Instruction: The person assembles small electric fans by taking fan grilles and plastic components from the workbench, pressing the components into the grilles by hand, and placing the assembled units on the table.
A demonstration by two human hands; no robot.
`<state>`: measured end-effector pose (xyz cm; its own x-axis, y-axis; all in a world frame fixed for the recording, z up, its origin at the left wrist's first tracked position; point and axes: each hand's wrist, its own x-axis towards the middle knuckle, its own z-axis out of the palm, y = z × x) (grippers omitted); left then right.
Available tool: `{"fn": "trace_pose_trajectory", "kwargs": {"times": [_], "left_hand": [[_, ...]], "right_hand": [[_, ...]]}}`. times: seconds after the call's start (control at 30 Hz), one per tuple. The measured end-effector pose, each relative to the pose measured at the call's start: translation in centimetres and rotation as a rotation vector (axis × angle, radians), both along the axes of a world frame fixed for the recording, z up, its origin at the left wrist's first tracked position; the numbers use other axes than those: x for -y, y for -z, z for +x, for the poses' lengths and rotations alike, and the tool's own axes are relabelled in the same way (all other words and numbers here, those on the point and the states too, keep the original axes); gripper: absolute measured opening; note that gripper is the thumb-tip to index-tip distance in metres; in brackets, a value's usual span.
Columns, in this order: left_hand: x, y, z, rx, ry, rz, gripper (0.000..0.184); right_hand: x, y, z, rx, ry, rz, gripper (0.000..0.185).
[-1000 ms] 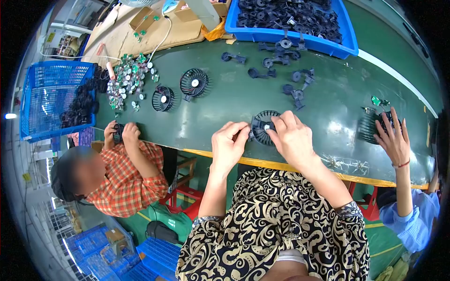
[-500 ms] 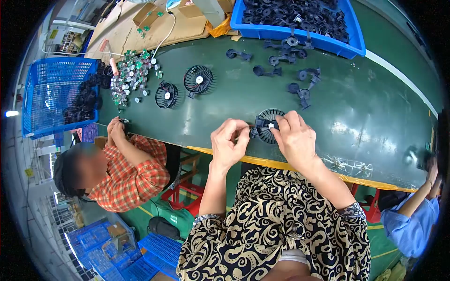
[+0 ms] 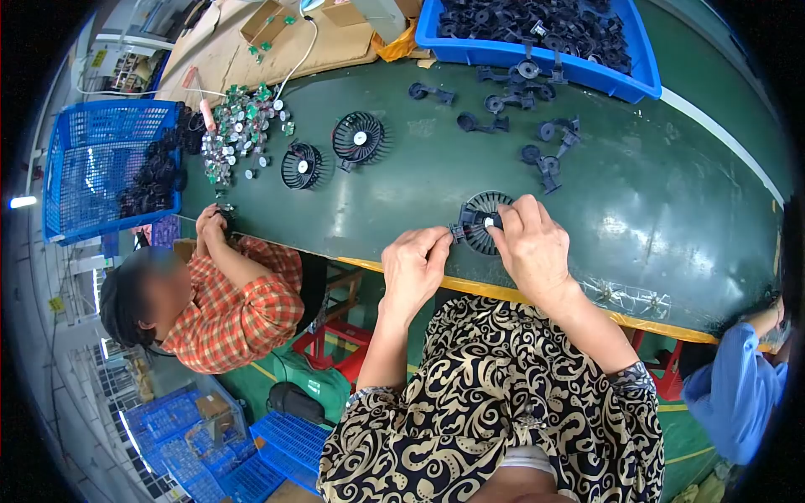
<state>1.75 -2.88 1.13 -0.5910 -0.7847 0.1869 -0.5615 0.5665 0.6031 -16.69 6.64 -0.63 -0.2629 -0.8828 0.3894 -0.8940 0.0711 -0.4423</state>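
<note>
A round black fan housing [image 3: 484, 241] with radial ribs lies on the green table close to its front edge. Across it sits a black plastic bracket [image 3: 472, 216] with a white centre. My left hand [image 3: 416, 270] is closed, thumb and forefinger pinching at the bracket's left end, where thin leads seem to show. My right hand [image 3: 535, 251] grips the fan from the right, its thumb and fingers pressed near the centre and covering that side. Farther left stand a larger black fan [image 3: 359, 137] and a smaller black fan [image 3: 301, 166].
Several loose black brackets [image 3: 549, 164] lie beyond my hands, before a blue bin [image 3: 537, 60] full of them. Small motors with green boards [image 3: 239, 138] are heaped at left, near a blue basket [image 3: 109, 105]. A co-worker in a checked shirt [image 3: 251, 323] sits left; another's blue sleeve [image 3: 731, 390] is right.
My left thumb and fingers have flattened and closed against the bracket's end. My right hand has barely moved. At far right the other person's hand has shifted down toward the table edge.
</note>
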Motion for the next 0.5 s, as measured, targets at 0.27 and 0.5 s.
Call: {"fn": "trace_pose_trajectory", "kwargs": {"times": [0.27,0.5], "left_hand": [[-0.1,0.7,-0.6,-0.039,0.043,-0.004,0.006],[0.2,0.3,-1.0,-0.059,0.057,0.061,0.007]], "right_hand": [[-0.3,-0.7,-1.8,0.087,-0.196,0.051,0.034],[-0.2,-0.5,-2.2,0.050,-0.239,0.088,0.035]]}}
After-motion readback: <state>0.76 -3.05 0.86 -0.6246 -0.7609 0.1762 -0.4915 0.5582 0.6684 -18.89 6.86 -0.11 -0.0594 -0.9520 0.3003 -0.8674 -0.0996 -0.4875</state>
